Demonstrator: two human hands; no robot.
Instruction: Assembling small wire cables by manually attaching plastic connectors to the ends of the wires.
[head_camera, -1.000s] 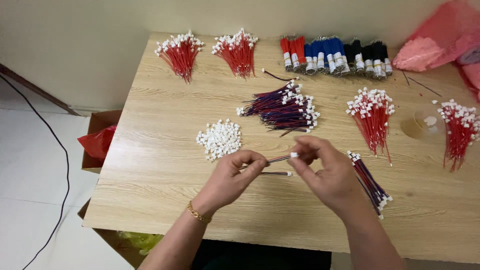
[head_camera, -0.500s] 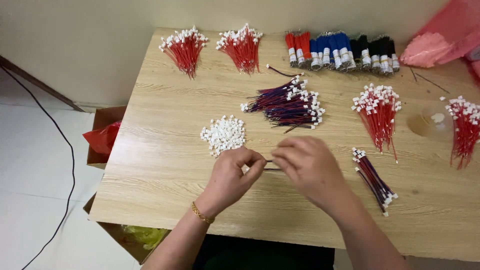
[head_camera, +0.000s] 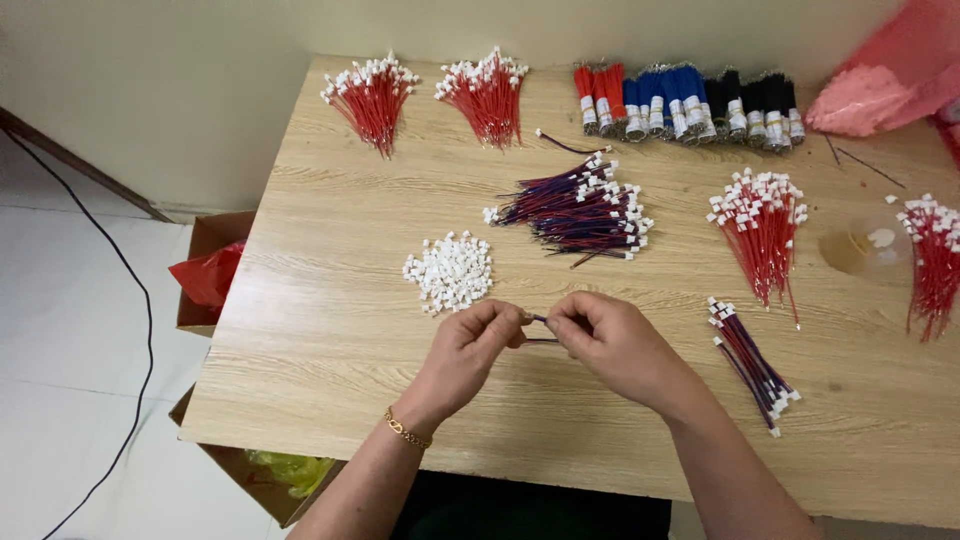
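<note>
Head view: the left hand (head_camera: 475, 345) and the right hand (head_camera: 610, 338) meet above the near middle of the wooden table (head_camera: 330, 330). Each hand pinches one end of a short red-and-blue wire lead (head_camera: 538, 330) between thumb and fingertips. Only the span between the hands shows; both ends are hidden. The long axis of the lead runs left to right, roughly parallel to the near table edge. Whether it carries a connector cannot be told.

Just beyond the left hand lies a pile of loose white connector housings (head_camera: 450, 270). Farther back lies a heap of finished red-and-blue leads (head_camera: 585, 208). A small aligned bundle of leads (head_camera: 752, 362) lies right of the right hand, its long axis diagonal. Red lead bundles (head_camera: 760, 230) lie beyond it.
</note>
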